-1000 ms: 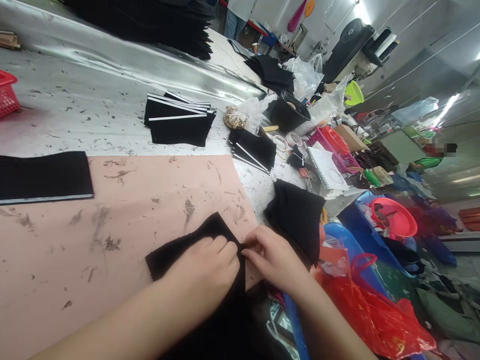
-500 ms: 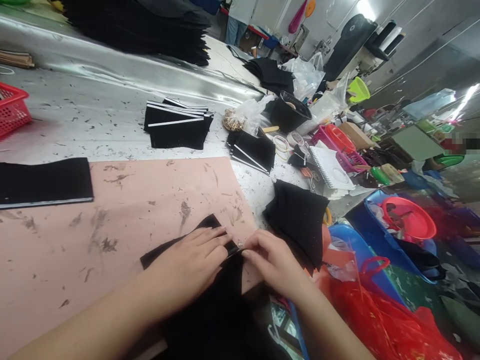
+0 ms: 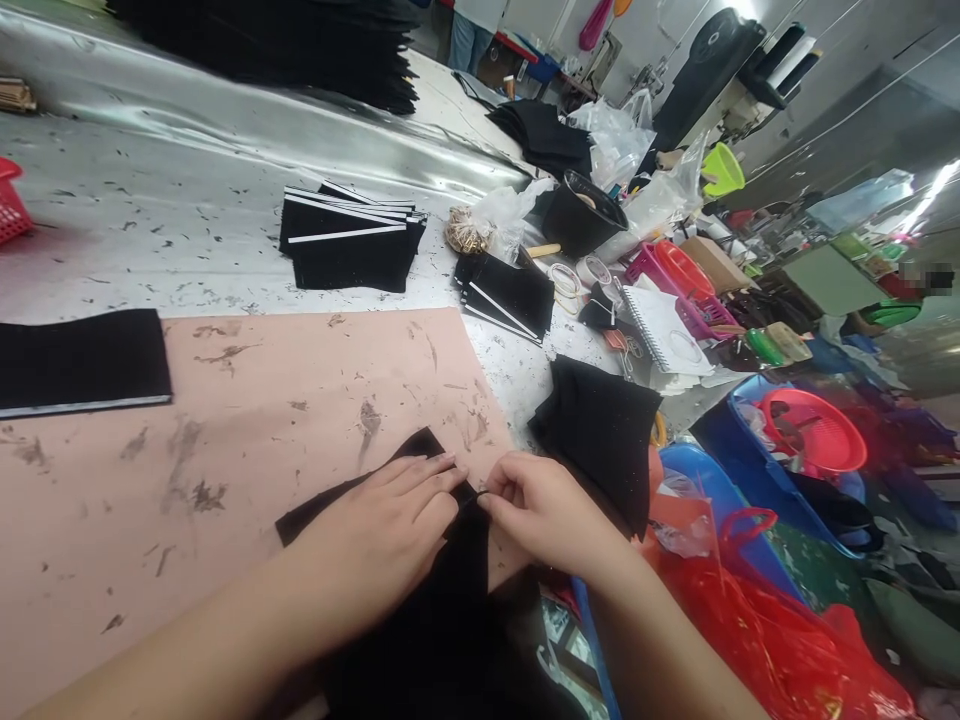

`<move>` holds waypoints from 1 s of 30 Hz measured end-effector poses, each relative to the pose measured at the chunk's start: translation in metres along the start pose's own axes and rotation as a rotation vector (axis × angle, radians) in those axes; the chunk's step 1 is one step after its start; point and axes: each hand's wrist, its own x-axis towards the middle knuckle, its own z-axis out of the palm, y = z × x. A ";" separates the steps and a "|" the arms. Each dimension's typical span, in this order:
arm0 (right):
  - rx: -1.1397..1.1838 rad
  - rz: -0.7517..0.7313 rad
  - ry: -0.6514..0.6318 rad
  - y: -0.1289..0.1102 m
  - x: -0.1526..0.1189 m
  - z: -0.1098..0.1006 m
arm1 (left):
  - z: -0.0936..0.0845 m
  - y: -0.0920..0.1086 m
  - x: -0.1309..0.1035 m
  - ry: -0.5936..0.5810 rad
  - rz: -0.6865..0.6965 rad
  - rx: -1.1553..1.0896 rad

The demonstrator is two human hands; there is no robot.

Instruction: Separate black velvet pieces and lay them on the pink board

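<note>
A black fabric piece (image 3: pixel 465 560) lies over the near edge of the pink sheet (image 3: pixel 255 430) and hangs down below it. My left hand (image 3: pixel 394 520) rests flat on this fabric, its fingers stretched out and lying side by side. Just to the right, my right hand (image 3: pixel 529 505) pinches the edge of the same fabric between thumb and forefinger. The fingertips of both hands are a short way apart. Another black piece with a white edge (image 3: pixel 82 360) lies on the pink sheet at the left.
Black pieces with white strips (image 3: pixel 352 240) and a smaller stack (image 3: pixel 510 295) lie on the metal table (image 3: pixel 202 210). Black pieces (image 3: pixel 596 430) sit right of my hands. Beyond are a black bin (image 3: pixel 581 215), a notebook (image 3: pixel 664 330) and a red bag (image 3: pixel 772 620). A person (image 3: pixel 472 30) stands far back.
The view has shifted slightly, so the table items sit a little differently in the picture. Both hands keep nearly the same place and hold on the fabric.
</note>
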 end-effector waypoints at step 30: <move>-0.456 -0.529 0.404 0.015 -0.048 0.049 | 0.001 0.010 -0.013 0.145 0.057 0.166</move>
